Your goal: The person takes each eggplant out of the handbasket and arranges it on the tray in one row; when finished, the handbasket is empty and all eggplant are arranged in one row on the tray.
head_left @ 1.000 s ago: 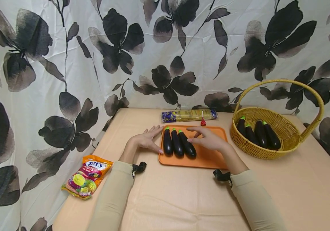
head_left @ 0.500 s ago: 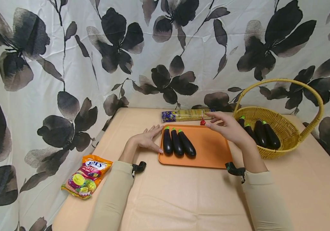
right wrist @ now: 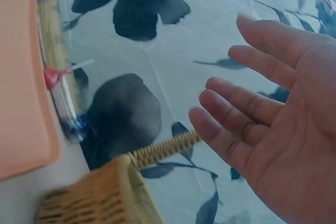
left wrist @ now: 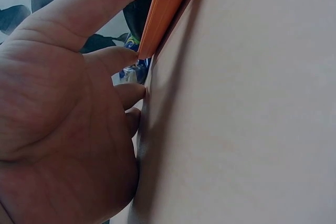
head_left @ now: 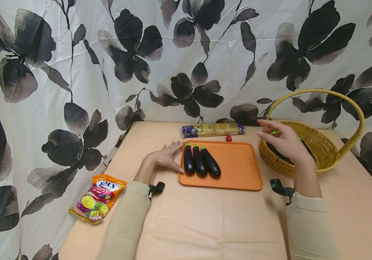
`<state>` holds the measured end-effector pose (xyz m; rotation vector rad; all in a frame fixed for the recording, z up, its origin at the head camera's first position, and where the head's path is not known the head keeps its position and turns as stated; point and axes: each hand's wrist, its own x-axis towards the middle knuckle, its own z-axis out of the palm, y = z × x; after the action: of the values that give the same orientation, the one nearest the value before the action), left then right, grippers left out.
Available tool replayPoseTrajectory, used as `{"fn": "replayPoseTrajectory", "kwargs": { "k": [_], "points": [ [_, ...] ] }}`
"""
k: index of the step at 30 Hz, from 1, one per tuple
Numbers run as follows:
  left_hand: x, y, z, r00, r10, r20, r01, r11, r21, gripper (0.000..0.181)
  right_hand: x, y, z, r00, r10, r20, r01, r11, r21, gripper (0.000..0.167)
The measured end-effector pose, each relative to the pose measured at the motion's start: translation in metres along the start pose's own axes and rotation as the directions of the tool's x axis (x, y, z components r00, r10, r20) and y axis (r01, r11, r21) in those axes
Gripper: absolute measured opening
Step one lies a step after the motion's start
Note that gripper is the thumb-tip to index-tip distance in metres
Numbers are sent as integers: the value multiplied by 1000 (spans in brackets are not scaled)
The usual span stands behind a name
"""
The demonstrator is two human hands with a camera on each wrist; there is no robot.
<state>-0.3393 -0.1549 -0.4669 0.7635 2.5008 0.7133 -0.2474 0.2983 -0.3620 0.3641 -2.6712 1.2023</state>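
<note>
Three dark eggplants (head_left: pixel 200 161) with green tops lie side by side on the left part of an orange tray (head_left: pixel 238 166). My left hand (head_left: pixel 164 159) rests at the tray's left edge with its fingers spread; in the left wrist view its thumb and fingers touch the tray's side (left wrist: pixel 157 19). Over the near left rim of a wicker basket (head_left: pixel 290 173) hovers my right hand (head_left: pixel 286 142), its fingers loosely extended and holding nothing. It hides most of the eggplants in the basket. The right wrist view shows that palm (right wrist: pixel 299 135) bare, above the basket's edge (right wrist: pixel 100 192).
Behind the tray lies a long pack of spaghetti (head_left: pixel 213 130), with a small red lollipop (head_left: pixel 229 137) in front of it. A bag of fruit candy (head_left: pixel 98 198) lies at the table's left edge. The basket's tall handle (head_left: pixel 316 90) arches up at the right.
My right hand has moved right, from above the eggplants on the tray to over the basket. My left hand has stayed at the tray's edge.
</note>
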Motion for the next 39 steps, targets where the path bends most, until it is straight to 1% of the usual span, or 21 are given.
{"fn": "replayPoseTrajectory", "kwargs": {
  "k": [6,13,18,24,29,32,36,39],
  "points": [
    [0,1,0,1000,-3,2,3,1000,2,133,-5,12,-16,999,3,-35,-2,999,36,50],
    [0,5,-1,1000,1,6,-1,1000,21,133,-12,29,-32,996,45,-71,-42,998,53,53],
    [-1,6,-1,1000,-2,6,2,1000,20,133,-16,42,-41,994,77,-80,-72,995,64,55],
    [-1,7,-1,1000,-7,13,7,1000,14,133,-20,58,-50,981,186,-62,-185,982,21,62],
    [-1,8,-2,1000,-18,15,18,1000,10,133,-21,66,-54,971,232,-47,-233,973,-5,66],
    [-1,8,-2,1000,-19,13,19,1000,10,133,-22,71,-55,962,269,-35,-270,962,-28,71],
    [-1,9,-3,1000,-23,16,24,1000,-3,133,-24,79,-58,957,289,-5,-289,954,-76,73],
    [-2,10,-4,999,-27,20,27,1000,-8,133,-25,86,-61,959,281,20,-276,952,-129,71]
  ]
}}
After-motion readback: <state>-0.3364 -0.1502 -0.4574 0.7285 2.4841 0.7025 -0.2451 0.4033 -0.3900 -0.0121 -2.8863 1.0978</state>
